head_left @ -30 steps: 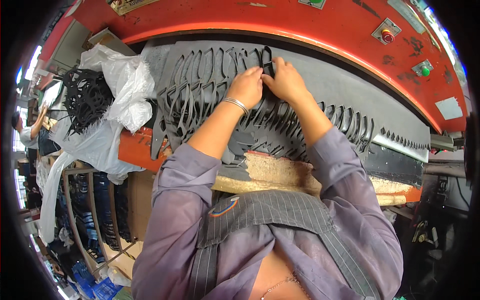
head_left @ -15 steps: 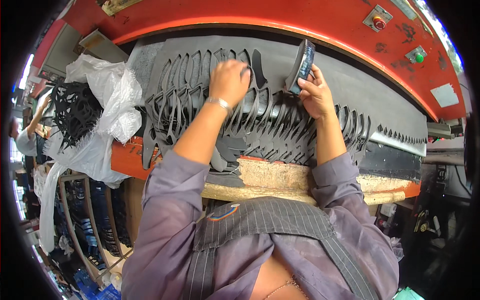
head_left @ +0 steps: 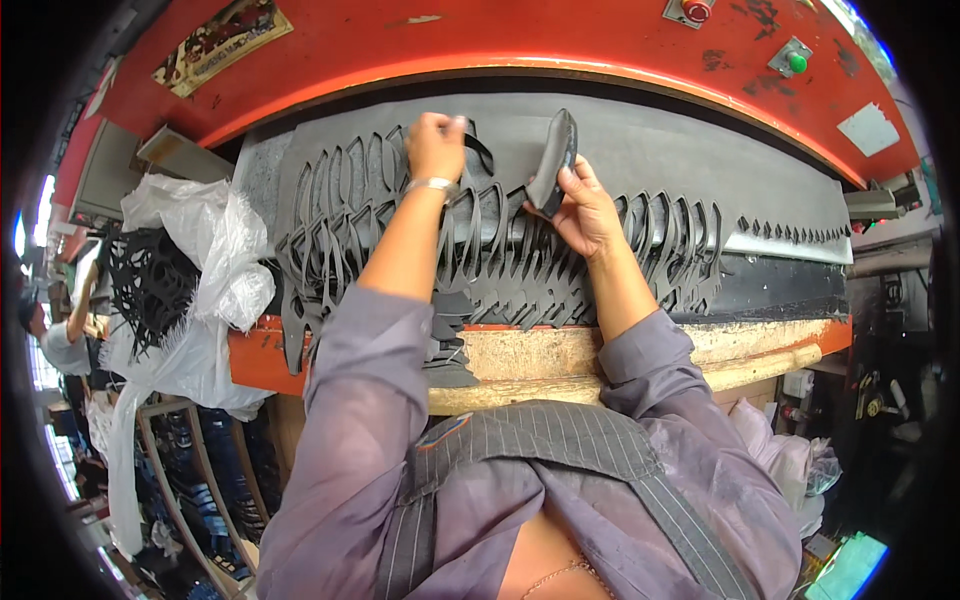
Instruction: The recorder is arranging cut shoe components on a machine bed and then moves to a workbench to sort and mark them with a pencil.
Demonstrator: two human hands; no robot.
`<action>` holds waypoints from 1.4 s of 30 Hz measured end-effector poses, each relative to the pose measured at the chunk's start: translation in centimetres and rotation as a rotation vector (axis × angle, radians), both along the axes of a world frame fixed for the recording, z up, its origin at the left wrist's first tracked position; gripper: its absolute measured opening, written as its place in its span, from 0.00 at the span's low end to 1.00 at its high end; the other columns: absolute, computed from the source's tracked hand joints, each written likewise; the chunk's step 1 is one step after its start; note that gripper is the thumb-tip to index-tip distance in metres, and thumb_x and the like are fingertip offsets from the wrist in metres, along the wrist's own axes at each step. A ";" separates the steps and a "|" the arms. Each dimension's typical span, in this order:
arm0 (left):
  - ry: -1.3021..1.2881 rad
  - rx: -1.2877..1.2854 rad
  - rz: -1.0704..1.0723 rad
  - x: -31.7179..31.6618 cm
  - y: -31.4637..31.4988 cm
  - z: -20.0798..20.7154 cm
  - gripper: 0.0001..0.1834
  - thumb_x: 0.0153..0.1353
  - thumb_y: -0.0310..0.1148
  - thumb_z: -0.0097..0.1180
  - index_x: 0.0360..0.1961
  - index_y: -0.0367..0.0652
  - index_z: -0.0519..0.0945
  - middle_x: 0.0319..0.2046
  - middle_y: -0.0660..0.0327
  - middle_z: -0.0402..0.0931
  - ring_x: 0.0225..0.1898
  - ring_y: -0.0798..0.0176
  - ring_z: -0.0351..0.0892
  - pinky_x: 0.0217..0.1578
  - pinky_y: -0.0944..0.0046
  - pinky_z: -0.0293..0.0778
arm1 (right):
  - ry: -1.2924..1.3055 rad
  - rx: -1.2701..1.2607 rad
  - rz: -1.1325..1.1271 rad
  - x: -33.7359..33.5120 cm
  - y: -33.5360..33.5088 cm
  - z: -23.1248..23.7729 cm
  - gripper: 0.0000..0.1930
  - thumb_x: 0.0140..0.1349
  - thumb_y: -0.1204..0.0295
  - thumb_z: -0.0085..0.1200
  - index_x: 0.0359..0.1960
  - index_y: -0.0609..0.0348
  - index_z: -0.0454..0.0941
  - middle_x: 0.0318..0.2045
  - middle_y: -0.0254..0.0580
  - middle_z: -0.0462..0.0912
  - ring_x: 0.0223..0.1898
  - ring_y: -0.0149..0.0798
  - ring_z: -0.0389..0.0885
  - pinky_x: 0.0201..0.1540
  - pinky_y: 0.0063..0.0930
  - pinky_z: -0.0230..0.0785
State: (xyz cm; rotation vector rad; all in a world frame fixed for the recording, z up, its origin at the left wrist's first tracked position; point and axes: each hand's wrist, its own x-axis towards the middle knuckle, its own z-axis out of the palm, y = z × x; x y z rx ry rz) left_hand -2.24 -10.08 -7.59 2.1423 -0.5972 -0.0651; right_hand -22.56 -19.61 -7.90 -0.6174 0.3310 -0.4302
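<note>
My right hand (head_left: 590,212) grips a curved cutting die (head_left: 553,168), holding it tilted above a grey-black sheet (head_left: 660,140). To its left, my left hand (head_left: 437,150) is closed and slightly blurred over the sheet. A thin black strip (head_left: 484,156) curves out beside its fingertips, which appear to pinch it; the exact grip is partly hidden. Rows of narrow cut-out loops (head_left: 350,170) run along the sheet. Its cut front edge (head_left: 510,290) droops in a fringe below my hands. Several flat dark cut pieces (head_left: 450,345) are stacked near my left forearm.
A red machine beam (head_left: 420,45) spans the far side, with a red button (head_left: 695,11) and a green button (head_left: 796,62). White sacking (head_left: 232,245) with black scrap webbing (head_left: 150,280) hangs at left. A wooden ledge (head_left: 540,355) lines the front. Another person (head_left: 65,345) is at far left.
The die has turned in my right hand, showing more of its inner curve. A dark cut piece that lay between my hands no longer shows there. The whole view has shifted somewhat.
</note>
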 end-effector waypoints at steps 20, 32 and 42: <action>0.760 -1.095 0.020 -10.7 11.0 4.1 0.21 0.70 0.49 0.41 0.31 0.41 0.69 0.26 0.62 0.70 0.28 0.65 0.71 0.36 0.61 0.74 | 0.125 -1.192 0.310 1.0 6.1 6.9 0.20 0.52 0.68 0.66 0.46 0.58 0.76 0.37 0.41 0.73 0.41 0.35 0.73 0.45 0.30 0.68; 0.674 -0.543 -0.278 -2.0 8.3 5.0 0.08 0.58 0.27 0.55 0.38 0.37 0.75 0.28 0.64 0.74 0.21 0.76 0.65 0.19 0.73 0.63 | -0.361 -2.514 0.474 10.6 -8.6 5.3 0.06 0.43 0.80 0.52 0.23 0.61 0.81 0.48 0.44 0.74 0.62 0.45 0.65 0.68 0.48 0.52; 0.209 0.061 -0.324 1.2 0.7 -0.8 0.17 0.60 0.33 0.48 0.47 0.34 0.73 0.44 0.53 0.81 0.46 0.56 0.79 0.48 0.63 0.70 | 0.106 -1.841 0.410 7.6 -8.8 2.7 0.35 0.39 0.75 0.61 0.56 0.53 0.71 0.63 0.49 0.63 0.67 0.52 0.56 0.68 0.42 0.50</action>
